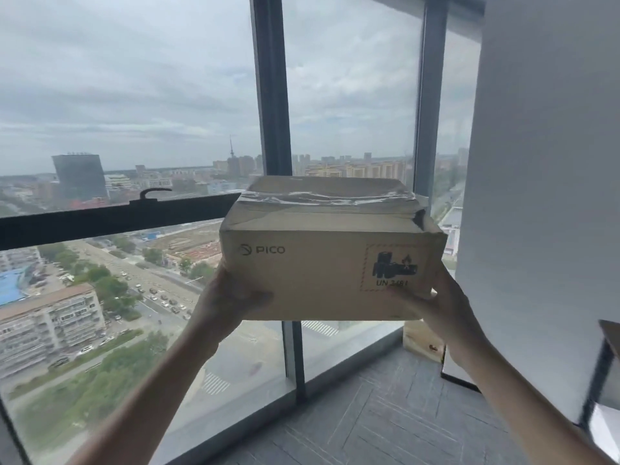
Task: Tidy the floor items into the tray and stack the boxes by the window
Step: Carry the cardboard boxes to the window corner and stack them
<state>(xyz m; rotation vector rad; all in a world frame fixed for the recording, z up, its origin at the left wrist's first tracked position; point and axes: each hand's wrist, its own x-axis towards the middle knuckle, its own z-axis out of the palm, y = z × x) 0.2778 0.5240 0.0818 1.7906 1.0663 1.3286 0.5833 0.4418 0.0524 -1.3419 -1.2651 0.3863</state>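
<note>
A brown cardboard box [322, 263], printed PICO and taped across its top, is held up in the air in front of the tall window [151, 129]. My left hand [231, 293] grips its lower left corner and my right hand [446, 303] its lower right corner. Below it, in the corner by the glass, part of another cardboard box [422, 340] rests on the floor. The tray is out of view.
A white wall [543, 196] rises close on the right. Dark window mullions [273, 95] and a black rail [110, 219] with a handle cross the glass. Grey patterned carpet [385, 417] covers the floor. A dark table edge [607, 357] shows at far right.
</note>
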